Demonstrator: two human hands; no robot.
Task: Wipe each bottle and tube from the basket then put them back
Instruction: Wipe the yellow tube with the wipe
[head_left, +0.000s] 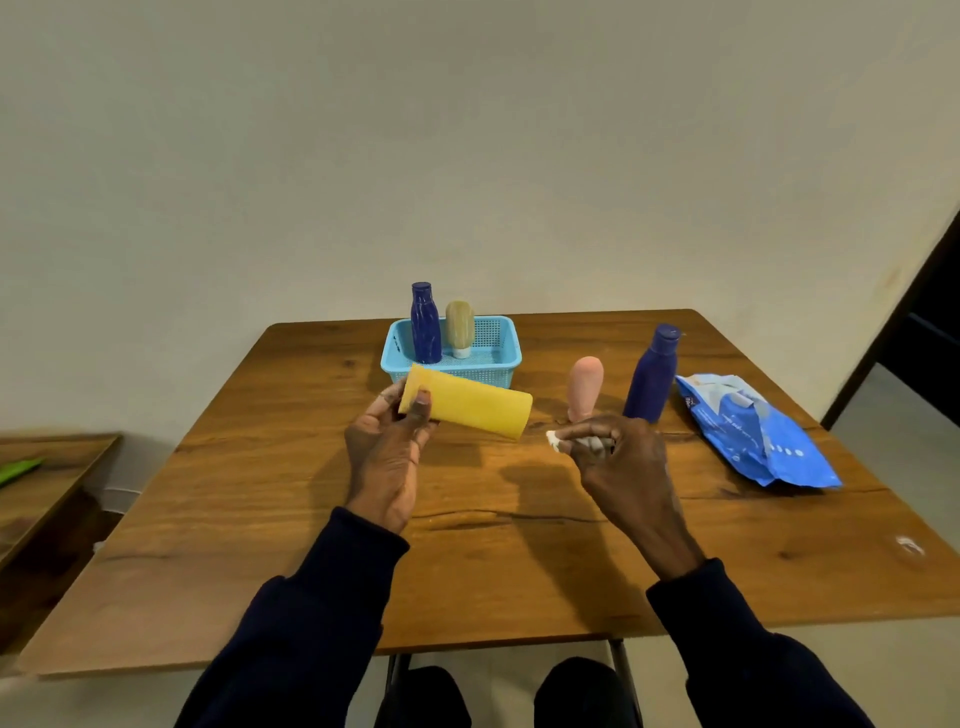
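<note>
My left hand (387, 457) grips the left end of a yellow tube (475, 406), held lying sideways above the table just in front of the blue basket (496, 358). My right hand (615, 460) pinches a crumpled white wipe (555, 440) a short way right of the tube's free end. Inside the basket stand a dark blue bottle (425, 325) and a beige tube (460, 328). Out on the table, right of the basket, stand a pink tube (585, 384) and a second dark blue bottle (652, 371).
A blue pack of wipes (753, 431) lies at the right of the wooden table (467, 545). A lower wooden surface (47, 483) with a green object (21, 469) sits at the far left. A dark doorway stands at the right edge.
</note>
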